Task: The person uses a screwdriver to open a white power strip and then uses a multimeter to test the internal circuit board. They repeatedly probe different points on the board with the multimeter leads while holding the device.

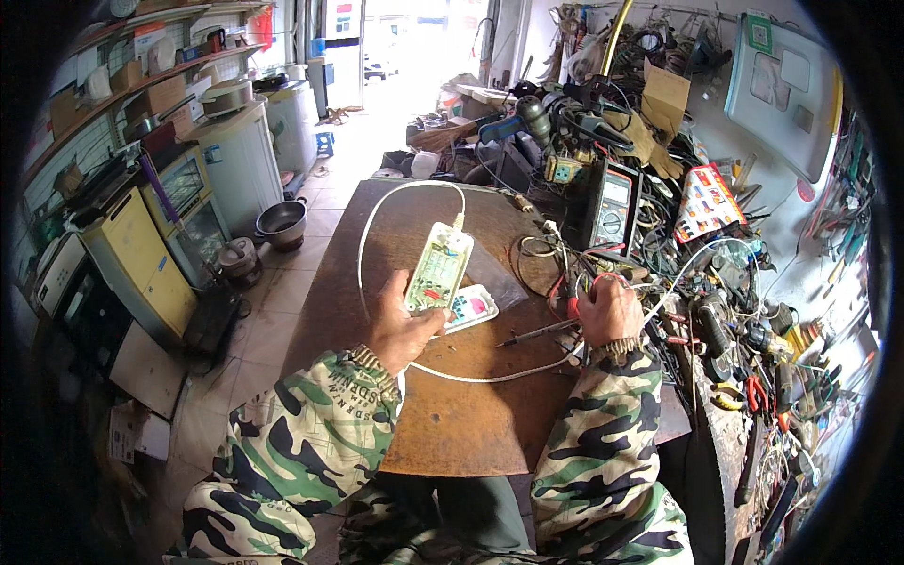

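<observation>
My left hand (407,325) grips an opened white plastic casing (440,268), its green circuit board and small red parts facing up. A white cord (405,187) leaves the casing's far end and loops over the table. Beneath the casing, close to my left fingers, lies a white cover (474,306) with a pink spot and coloured buttons. My right hand (610,309) is closed at the table's right side around a red test lead (573,308), mostly hidden by the fingers. Just left of that hand, a thin pointed rod (537,333) rests on the wood.
A multimeter (614,207) stands tilted behind my right hand, amid tangled cables (544,247). Tools, including yellow-handled pliers (727,396), crowd the right side. The brown wooden table (461,428) has a clear plastic sheet (499,275) on it. A metal pot (282,218) sits on the floor left.
</observation>
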A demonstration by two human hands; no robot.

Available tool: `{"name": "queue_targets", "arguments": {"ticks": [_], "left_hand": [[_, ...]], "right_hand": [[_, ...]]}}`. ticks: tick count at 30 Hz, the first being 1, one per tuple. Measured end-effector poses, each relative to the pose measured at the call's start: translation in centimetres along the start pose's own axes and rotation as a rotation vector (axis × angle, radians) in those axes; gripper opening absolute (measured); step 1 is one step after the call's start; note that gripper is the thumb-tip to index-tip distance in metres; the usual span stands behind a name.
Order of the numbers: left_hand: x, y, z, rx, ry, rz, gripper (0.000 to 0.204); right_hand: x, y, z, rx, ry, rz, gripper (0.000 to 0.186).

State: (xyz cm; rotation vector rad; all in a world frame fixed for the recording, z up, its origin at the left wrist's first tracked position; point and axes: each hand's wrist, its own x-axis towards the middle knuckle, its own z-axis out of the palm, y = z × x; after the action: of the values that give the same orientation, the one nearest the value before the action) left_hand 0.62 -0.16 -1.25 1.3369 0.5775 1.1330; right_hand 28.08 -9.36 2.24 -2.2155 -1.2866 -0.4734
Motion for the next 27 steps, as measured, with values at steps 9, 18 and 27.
{"name": "queue_targets", "arguments": {"ticks": [9, 18, 27], "left_hand": [[0.3, -0.4, 0.0, 0.151, -0.043, 0.113, 0.042], [-0.5, 1.0, 0.5, 0.150, -0.068, 0.048, 0.042], [-0.2, 0.7, 0.2, 0.185, -0.059, 0.092, 0.044]], "right_hand": [[-0.8, -2.2, -1.5, 0.511, -0.149, -0.016, 0.021], [-2.3, -2.3, 0.9, 0.067, -0.531, -0.123, 0.037], [-1.9, -2.1, 1.1, 0.071, -0.462, -0.141, 0.029]]}}
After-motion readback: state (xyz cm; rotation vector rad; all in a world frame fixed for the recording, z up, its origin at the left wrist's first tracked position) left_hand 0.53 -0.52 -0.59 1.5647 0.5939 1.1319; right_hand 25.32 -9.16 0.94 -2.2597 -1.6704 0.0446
